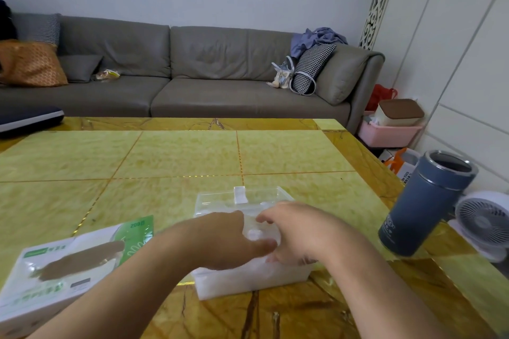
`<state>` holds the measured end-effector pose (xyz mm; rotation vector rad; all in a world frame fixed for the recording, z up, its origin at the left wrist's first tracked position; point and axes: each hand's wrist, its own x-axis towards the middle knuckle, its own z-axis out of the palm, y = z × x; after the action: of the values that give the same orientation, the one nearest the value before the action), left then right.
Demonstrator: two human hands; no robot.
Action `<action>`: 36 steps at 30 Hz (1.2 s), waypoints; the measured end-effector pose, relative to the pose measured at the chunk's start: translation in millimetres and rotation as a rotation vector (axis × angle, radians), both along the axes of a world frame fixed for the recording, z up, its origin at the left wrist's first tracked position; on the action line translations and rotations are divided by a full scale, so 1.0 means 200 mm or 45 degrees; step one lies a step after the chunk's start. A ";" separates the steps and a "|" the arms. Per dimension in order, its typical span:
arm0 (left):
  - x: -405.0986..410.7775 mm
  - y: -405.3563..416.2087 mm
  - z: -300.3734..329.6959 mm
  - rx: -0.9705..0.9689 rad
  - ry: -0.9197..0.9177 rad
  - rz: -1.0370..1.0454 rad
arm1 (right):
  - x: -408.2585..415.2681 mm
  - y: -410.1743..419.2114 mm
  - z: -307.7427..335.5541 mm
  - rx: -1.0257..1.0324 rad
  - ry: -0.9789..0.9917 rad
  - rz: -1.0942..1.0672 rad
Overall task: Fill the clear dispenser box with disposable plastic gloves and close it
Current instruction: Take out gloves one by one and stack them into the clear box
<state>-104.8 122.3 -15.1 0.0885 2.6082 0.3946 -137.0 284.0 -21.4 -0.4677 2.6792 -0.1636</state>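
Clear dispenser box [249,276] stands near the near edge of the desk [176,157], centre-right. White plastic gloves [242,275] fill its lower part. Its transparent lid [242,197] appears raised on the far side, though the blur leaves this uncertain. Left hand [223,239] lies over the box opening, fingers fairly straight, pressing down. Right hand [292,231] reaches in from the right with fingers curled; whether it holds anything cannot be told. Green-and-white glove packet [63,264] lies near left. Blue tumbler [424,203], uncapped, stands right.
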 end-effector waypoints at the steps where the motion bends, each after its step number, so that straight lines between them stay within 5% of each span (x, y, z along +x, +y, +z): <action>1: 0.01 0.01 0.01 -0.049 -0.005 -0.026 | -0.01 -0.01 -0.01 0.038 -0.004 0.019; 7: -0.01 0.05 0.00 -0.250 0.085 -0.043 | -0.09 -0.05 -0.06 0.185 -0.075 0.027; 15: -0.06 0.05 -0.06 -0.183 0.045 -0.015 | -0.09 -0.11 -0.08 0.300 -0.102 0.004; 18: 0.00 0.03 0.00 -0.261 0.300 -0.081 | -0.10 -0.13 -0.08 0.289 -0.150 0.014; 20: 0.05 0.04 0.05 -0.151 0.485 -0.112 | -0.10 -0.12 -0.08 0.212 -0.156 0.036; 23: 0.15 0.05 0.11 0.105 0.323 -0.153 | -0.08 -0.09 -0.09 0.072 -0.122 -0.002; 25: 0.21 0.07 0.11 0.119 0.241 -0.154 | -0.08 -0.09 -0.09 0.096 -0.126 -0.007; 29: 0.22 0.09 0.04 -0.066 0.435 -0.204 | -0.09 -0.10 -0.10 0.154 -0.121 0.027; 36: 0.16 -0.03 -0.03 0.147 0.402 -0.169 | -0.09 -0.09 -0.11 0.195 -0.097 -0.033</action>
<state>-72.2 115.7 -21.7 0.3905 2.8644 0.5192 -154.9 266.7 -44.0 -0.3720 2.5998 0.0169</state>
